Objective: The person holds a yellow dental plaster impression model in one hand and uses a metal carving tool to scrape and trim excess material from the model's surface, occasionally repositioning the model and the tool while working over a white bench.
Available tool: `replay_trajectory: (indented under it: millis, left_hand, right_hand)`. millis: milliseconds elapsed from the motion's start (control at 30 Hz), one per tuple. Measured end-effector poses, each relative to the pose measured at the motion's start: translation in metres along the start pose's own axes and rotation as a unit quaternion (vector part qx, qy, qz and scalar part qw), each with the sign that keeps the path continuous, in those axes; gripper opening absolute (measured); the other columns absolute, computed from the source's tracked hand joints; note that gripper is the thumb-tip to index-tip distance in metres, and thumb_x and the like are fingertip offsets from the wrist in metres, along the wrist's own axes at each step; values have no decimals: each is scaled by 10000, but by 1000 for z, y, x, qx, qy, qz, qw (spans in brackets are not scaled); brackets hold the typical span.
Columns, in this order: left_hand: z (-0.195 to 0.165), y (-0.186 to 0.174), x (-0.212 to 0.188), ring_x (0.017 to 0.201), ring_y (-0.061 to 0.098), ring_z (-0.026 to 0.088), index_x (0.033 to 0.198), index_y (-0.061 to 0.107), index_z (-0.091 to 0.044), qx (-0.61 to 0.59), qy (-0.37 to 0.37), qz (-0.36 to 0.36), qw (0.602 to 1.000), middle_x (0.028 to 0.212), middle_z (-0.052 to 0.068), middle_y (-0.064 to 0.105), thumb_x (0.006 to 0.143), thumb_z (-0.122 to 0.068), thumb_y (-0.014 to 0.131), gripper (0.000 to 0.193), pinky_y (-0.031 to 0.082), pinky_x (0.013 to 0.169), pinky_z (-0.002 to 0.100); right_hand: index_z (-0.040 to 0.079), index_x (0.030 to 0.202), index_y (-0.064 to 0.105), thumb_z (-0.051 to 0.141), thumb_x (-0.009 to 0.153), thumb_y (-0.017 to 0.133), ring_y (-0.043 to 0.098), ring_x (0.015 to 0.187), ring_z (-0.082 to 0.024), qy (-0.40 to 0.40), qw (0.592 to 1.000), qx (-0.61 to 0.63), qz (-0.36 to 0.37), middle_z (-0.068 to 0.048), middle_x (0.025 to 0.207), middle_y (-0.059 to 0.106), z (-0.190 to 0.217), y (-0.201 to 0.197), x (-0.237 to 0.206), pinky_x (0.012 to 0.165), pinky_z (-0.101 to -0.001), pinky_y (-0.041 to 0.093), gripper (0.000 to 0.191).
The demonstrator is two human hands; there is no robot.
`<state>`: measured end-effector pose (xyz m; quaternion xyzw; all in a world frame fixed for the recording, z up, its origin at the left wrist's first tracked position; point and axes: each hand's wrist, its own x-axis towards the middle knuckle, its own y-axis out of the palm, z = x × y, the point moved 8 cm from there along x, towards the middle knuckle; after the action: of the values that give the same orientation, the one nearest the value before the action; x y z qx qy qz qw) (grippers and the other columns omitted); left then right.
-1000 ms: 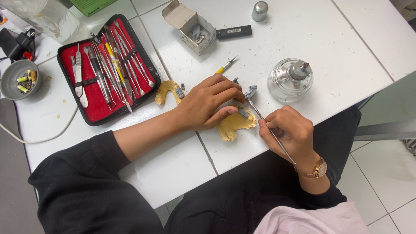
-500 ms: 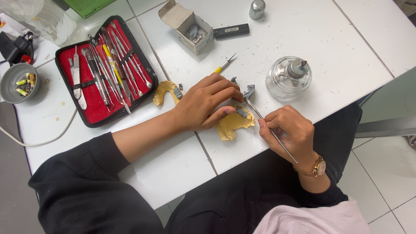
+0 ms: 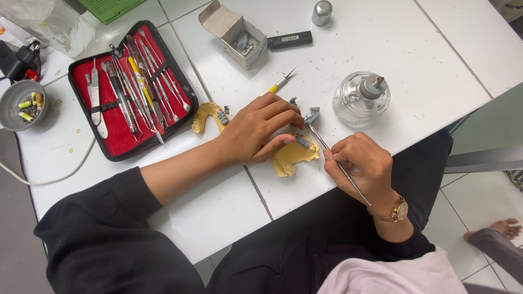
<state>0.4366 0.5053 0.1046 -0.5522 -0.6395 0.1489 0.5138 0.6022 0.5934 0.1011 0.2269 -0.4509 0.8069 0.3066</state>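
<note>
A yellow dental cast [image 3: 291, 157] with grey wax pieces lies on the white tiled table [image 3: 425, 65] near its front edge. My left hand [image 3: 256, 130] rests on the cast's far side, thumb and fingers pressing it down. My right hand [image 3: 362, 166] grips a thin metal carving tool [image 3: 338, 163] like a pen, its tip touching the grey part on the cast. A second yellow cast [image 3: 207, 115] lies just left of my left hand. A yellow-handled blade tool [image 3: 280, 83] lies beyond my fingers.
An open red-lined case of metal instruments [image 3: 128, 90] sits at the left. A glass spirit lamp [image 3: 362, 98] stands right of my hands. At the back are a small open cardboard box [image 3: 233, 34], a black lighter [image 3: 289, 39] and a metal cap [image 3: 321, 12]. A grey bowl [image 3: 19, 103] sits far left.
Both hands stay on the cast and the tool, with only slight shifts; the view has moved a little.
</note>
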Motion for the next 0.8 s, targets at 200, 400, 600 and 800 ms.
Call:
replay_trajectory:
  millis: [200,400,600,800]
  left_hand:
    - [-6,2,2,1135,588,315,1152,676,-75,-8,4,7,1000,1194,115,655,1108,-445,438,442,492,1019,426]
    - [-24,10,7,1114,582,333,1146,673,-65,7,-8,21,1000,1222,114,675,1100,-448,398,474,475,1003,436]
    - [-36,-1,18,1118,579,332,1145,673,-62,16,-15,21,1000,1224,112,664,1090,-465,396,492,474,998,433]
    - [-26,-9,14,1134,582,328,1137,646,-58,-14,-23,-7,1000,1268,129,604,1115,-462,424,461,484,990,420]
  right_hand:
    - [66,740,567,-32,839,787,588,620,-152,-24,999,-10,-22,-50,745,658,7,-6,-4,493,-288,439,261]
    - [72,715,534,-36,830,798,582,613,-160,-36,999,3,-37,-38,729,638,5,-16,-19,468,-299,416,308]
    - [68,703,518,-32,823,805,564,602,-154,-54,997,18,-43,-34,726,635,10,-28,-12,463,-296,414,327]
    - [60,757,548,-54,824,809,605,634,-154,-81,995,22,-53,-62,766,657,12,-31,-6,482,-284,457,293]
